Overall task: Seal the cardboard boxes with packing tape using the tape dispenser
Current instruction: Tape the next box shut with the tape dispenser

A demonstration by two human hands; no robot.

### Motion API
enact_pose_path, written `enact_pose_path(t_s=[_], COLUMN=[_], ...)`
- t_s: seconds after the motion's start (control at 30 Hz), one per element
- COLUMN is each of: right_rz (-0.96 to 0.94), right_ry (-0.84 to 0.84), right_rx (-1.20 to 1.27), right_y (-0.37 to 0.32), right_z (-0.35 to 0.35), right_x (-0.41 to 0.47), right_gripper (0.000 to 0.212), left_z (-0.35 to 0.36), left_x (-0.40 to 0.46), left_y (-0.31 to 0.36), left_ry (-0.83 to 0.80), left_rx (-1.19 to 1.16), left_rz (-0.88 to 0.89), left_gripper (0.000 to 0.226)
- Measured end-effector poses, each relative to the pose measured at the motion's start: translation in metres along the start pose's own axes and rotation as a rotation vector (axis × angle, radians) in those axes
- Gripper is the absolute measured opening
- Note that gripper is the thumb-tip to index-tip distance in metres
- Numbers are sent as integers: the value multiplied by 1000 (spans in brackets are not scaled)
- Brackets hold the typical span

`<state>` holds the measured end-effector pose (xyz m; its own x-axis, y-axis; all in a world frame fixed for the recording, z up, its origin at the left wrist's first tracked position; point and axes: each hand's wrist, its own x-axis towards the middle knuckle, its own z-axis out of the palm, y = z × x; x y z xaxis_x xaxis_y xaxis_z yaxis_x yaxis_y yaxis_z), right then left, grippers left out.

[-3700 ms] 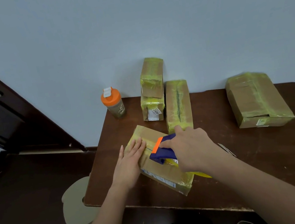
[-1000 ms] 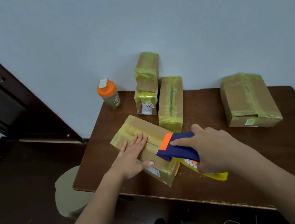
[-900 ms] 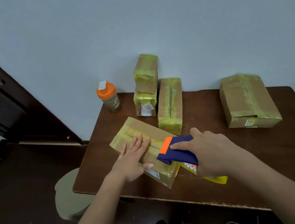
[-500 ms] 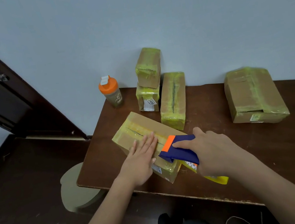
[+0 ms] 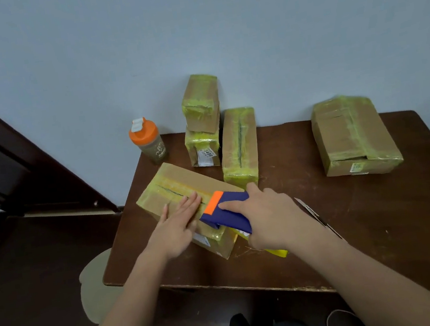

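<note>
Gripping the blue and orange tape dispenser (image 5: 224, 211), the right hand (image 5: 268, 217) is curling round its body and resting its front on the near end of the tilted cardboard box (image 5: 182, 192) at the counter (image 5: 382, 222) front. The left hand (image 5: 176, 227) is lying flat, fingers straight, pressing down on the box top beside the dispenser. Yellow-green tape is already running along this box's seam, so the strip is probably finishing at the near edge and awaiting a cut. Farther back, four boxes are sitting taped: a stacked pair (image 5: 202, 120), a long box (image 5: 239, 145), a large box (image 5: 353, 135). An orange-lidded bottle (image 5: 147, 140) is standing by the wall.
</note>
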<state>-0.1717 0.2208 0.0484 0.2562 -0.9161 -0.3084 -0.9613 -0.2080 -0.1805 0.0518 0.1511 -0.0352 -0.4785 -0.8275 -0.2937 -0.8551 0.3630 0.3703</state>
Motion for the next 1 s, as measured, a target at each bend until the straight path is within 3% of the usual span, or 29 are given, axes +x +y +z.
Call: enact_pose_path(t_s=[0.2, 0.3, 0.5, 0.73, 0.9, 1.0], right_rz=[-29, -43, -69, -47, -7, 7], right_ry=[-11, 1, 12, 1, 5, 6], right_rx=[15, 13, 8, 25, 47, 62], right_y=[9, 13, 29, 31, 39, 43], right_z=[1, -1, -3, 14, 20, 20], right_x=[0, -1, -15, -32, -37, -39], right_gripper=[81, 83, 81, 89, 87, 87], left_z=[18, 16, 12, 6, 11, 12], left_x=[-4, -2, -2, -1, -1, 3], left_y=[-10, -10, -7, 6, 20, 23], left_ry=[13, 18, 3, -45, -45, -60], left_rx=[9, -8, 23, 84, 135, 92], left_rz=[-32, -45, -75, -118, 55, 48], left_gripper=[98, 105, 81, 78, 61, 57])
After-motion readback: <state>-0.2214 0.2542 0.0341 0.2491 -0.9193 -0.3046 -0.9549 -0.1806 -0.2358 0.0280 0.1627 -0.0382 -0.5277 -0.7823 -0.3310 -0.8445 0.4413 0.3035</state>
